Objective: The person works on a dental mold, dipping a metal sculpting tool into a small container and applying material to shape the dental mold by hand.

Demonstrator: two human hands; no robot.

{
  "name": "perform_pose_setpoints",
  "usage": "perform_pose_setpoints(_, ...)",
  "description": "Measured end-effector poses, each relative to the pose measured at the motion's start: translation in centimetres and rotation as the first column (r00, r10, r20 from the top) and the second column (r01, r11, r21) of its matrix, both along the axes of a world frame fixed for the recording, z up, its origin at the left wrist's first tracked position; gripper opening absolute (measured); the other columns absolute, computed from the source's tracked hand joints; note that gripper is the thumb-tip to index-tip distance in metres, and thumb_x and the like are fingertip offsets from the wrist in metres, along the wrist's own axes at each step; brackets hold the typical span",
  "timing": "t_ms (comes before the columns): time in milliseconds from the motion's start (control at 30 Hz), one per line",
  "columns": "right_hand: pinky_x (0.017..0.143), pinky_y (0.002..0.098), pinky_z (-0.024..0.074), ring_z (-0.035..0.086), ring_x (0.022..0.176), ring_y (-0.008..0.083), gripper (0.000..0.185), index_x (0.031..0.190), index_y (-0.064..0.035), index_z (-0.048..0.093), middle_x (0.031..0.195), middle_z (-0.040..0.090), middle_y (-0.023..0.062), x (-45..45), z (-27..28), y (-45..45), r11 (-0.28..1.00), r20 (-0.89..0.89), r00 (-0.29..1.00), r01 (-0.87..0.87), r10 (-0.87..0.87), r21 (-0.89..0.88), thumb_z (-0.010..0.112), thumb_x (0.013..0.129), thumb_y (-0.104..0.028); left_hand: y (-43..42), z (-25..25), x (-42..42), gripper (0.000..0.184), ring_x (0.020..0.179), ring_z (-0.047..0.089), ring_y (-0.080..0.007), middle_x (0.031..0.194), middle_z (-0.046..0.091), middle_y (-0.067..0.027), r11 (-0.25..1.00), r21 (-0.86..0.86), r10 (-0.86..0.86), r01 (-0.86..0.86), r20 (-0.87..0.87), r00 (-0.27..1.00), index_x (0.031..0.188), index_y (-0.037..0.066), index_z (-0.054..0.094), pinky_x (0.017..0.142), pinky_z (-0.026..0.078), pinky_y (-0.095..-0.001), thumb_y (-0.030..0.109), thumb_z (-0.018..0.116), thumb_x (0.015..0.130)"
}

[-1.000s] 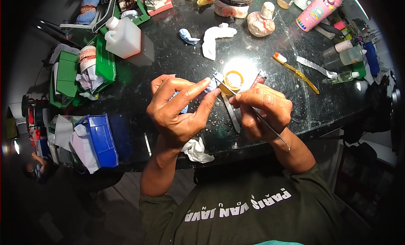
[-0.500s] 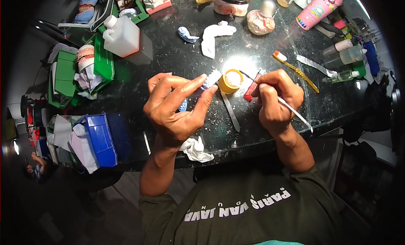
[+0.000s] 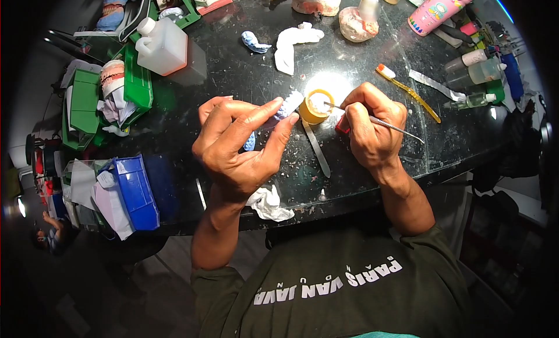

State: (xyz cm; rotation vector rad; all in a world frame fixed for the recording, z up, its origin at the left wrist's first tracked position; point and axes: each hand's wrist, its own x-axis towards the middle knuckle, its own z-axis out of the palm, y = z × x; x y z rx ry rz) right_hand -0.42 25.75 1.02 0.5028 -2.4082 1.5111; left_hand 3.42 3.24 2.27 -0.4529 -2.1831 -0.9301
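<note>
A small pale blue piece is held pinched in the left hand at the centre of the frame, just beside a yellow cup. A thin metal tool is gripped in the right hand, right of centre, its tip positioned at the cup's mouth. On the dark surface, 1 yellow toothbrush is noted at upper right.

Dark olive tee, short sleeves. White block print "PARIS VAN JAVA" across front, smaller spaced letters alongside. Teal sliver at bottom edge. Hands bare.
</note>
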Motion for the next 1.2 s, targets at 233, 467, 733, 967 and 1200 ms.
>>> perform_pose_setpoints(233,0.051,0.0248,0.0473,0.062,0.054,0.0092,0.017,0.08,0.0045,0.066,0.063,0.067,0.0073,0.1,0.0,0.1,1.0,-0.003,1.0,-0.009,0.009,-0.002,0.052,0.089,0.005,-0.1,0.0,-0.1,0.034,0.076,0.063,-0.0184,0.081,0.069,-0.0046,1.0,-0.008,-0.003,0.002,-0.007,1.0,0.101,0.004,0.083,0.081,0.052,-0.0361,0.003,0.096,0.069)
perform_pose_setpoints(467,0.051,0.0242,0.0468,0.059,0.052,0.0088,0.017,0.082,0.0051,0.065,0.064,0.067,0.0088,0.6,0.5,0.0,0.991,0.071,0.997,0.005,0.004,-0.131,0.052,0.091,0.004,-0.1,0.0,0.0,0.034,0.076,0.063,-0.0185,0.081,0.069,-0.0043,1.0,-0.005,0.002,-0.002,-0.004,1.0,0.101,0.004,0.084,0.082,0.052,-0.037,0.004,0.097,0.07)
perform_pose_setpoints(733,0.058,0.0314,0.0573,0.071,0.059,0.0198,0.014,0.092,0.0041,0.07,0.072,0.073,0.0111,1.0,0.0,-0.3,0.922,-0.372,0.912,-0.283,0.173,-0.266,0.061,0.081,0.007,0.1,0.2,0.0,0.033,0.075,0.064,-0.0193,0.082,0.07,-0.0049,1.0,-0.019,-0.005,0.005,0.014,1.0,0.1,0.004,0.083,0.083,0.052,-0.0374,0.004,0.096,0.069)
perform_pose_setpoints(967,0.062,0.0336,0.0607,0.076,0.066,0.024,0.022,0.094,0.0033,0.074,0.076,0.075,0.0105,0.9,0.2,-0.7,0.949,-0.426,0.879,-0.291,0.215,-0.123,0.066,0.075,0.009,0.2,0.2,0.0,0.034,0.076,0.065,-0.0194,0.083,0.071,-0.0049,1.0,-0.021,-0.015,0.015,0.016,1.0,0.101,0.004,0.084,0.085,0.052,-0.0379,0.005,0.096,0.069)
perform_pose_setpoints(1200,0.063,0.0337,0.0612,0.077,0.067,0.0249,0.023,0.094,0.003,0.075,0.077,0.076,0.011,0.7,0.2,-0.7,0.949,-0.461,0.858,-0.301,0.225,-0.097,0.066,0.074,0.01,0.2,0.2,0.0,0.033,0.076,0.065,-0.0195,0.084,0.072,-0.0047,1.0,-0.021,-0.018,0.019,0.023,1.0,0.101,0.005,0.084,0.086,0.052,-0.0383,0.005,0.096,0.07)
